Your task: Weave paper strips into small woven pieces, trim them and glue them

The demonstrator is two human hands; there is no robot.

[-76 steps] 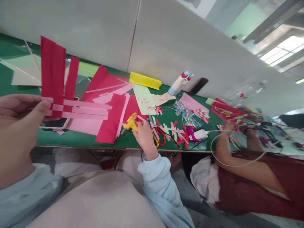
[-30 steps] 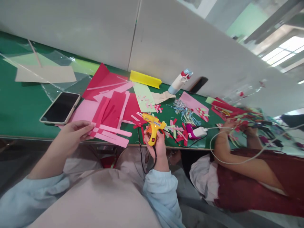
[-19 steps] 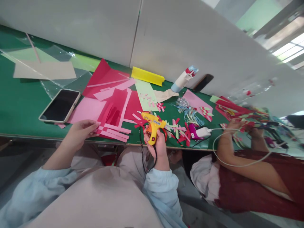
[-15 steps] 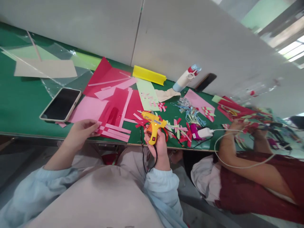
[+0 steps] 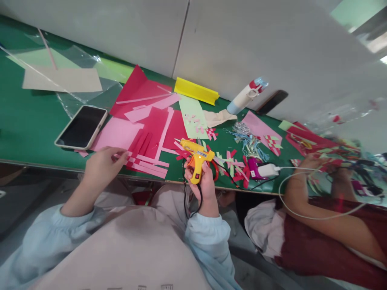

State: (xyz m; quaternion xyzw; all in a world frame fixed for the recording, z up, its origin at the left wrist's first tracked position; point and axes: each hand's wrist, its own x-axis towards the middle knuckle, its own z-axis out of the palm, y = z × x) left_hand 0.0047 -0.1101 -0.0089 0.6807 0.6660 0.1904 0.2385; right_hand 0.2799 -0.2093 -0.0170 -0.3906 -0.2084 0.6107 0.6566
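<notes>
My right hand [image 5: 202,180] is wrapped round the handle of a yellow hot glue gun [image 5: 198,155], whose nozzle points left over the table. Its black cord hangs down past my wrist. At the table's front edge the fingers of my left hand [image 5: 104,165] are pinched together at the left end of several pink paper strips [image 5: 151,166], which cross red strips [image 5: 142,144] in a weave. Sheets of red paper [image 5: 157,119] and pink paper [image 5: 117,132] lie beneath and behind them. Orange-handled scissors [image 5: 215,170] lie partly hidden behind the glue gun.
A phone [image 5: 81,127] lies left, near clear plastic film. At the back stand a yellow folded strip [image 5: 196,92] and a bottle [image 5: 246,96]; another phone [image 5: 272,101] leans there. Paper scraps and a white plug [image 5: 267,170] lie right, beside a co-worker's arms [image 5: 298,189].
The view has shifted, so the table's things sit a little further right. My left hand has shifted slightly at the strips' end. My right hand still holds the glue gun.
</notes>
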